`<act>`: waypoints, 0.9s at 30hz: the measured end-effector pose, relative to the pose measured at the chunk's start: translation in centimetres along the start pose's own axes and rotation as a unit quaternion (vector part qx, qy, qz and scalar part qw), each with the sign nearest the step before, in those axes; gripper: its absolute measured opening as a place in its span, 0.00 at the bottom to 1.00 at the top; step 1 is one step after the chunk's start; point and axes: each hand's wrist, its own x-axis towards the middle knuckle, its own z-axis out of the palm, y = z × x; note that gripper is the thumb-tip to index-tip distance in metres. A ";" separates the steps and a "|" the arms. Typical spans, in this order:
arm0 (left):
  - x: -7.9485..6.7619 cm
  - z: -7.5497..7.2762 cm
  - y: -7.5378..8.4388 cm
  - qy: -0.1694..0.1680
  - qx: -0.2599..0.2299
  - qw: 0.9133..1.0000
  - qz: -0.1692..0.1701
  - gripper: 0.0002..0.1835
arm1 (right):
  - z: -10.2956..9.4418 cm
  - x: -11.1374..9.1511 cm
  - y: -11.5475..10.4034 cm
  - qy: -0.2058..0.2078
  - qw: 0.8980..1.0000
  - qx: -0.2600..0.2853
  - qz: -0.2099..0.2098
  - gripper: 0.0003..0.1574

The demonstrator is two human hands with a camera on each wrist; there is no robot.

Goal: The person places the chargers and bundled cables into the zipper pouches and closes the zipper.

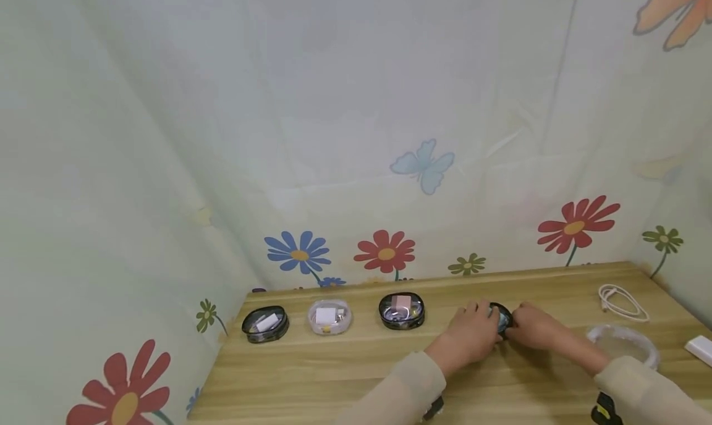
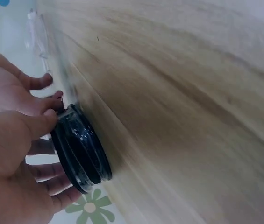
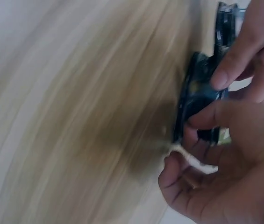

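A small clear oval pouch with black trim (image 1: 503, 319) stands on the wooden table between both hands. My left hand (image 1: 474, 330) holds it from the left, with the thumb near its end and the fingers along its far side in the left wrist view. At the pouch's right end, my right hand (image 1: 532, 326) pinches the black edge between thumb and forefinger. The other right fingers curl loosely in the right wrist view, where the pouch (image 3: 198, 93) shows its dark side. What lies inside the pouch is mostly hidden by the hands.
Left along the table (image 1: 311, 382) stand a black-trimmed pouch (image 1: 265, 324), a white-trimmed pouch (image 1: 330, 317) and another black-trimmed pouch (image 1: 402, 311), holding chargers and cables. To the right lie a coiled white cable (image 1: 623, 302), a clear white-rimmed pouch (image 1: 623, 341) and a white block (image 1: 699, 349).
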 end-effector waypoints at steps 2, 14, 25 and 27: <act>-0.1 0.0 0.1 0.002 0.004 1.000 0.001 0.30 | -0.2 0.0 0.0 -0.009 1.000 -0.011 0.009 0.18; 0.1 0.0 -1.0 -0.031 -0.016 0.998 0.054 0.30 | -0.6 -0.6 0.8 0.046 0.990 -0.088 -0.101 0.16; -0.1 0.7 -3.5 0.005 0.003 0.987 0.160 0.27 | -0.7 -1.1 0.6 0.068 0.987 -0.130 -0.067 0.20; -0.1 0.8 -3.6 0.019 0.014 0.984 0.176 0.27 | -0.8 -1.1 0.7 0.076 0.985 -0.134 -0.073 0.20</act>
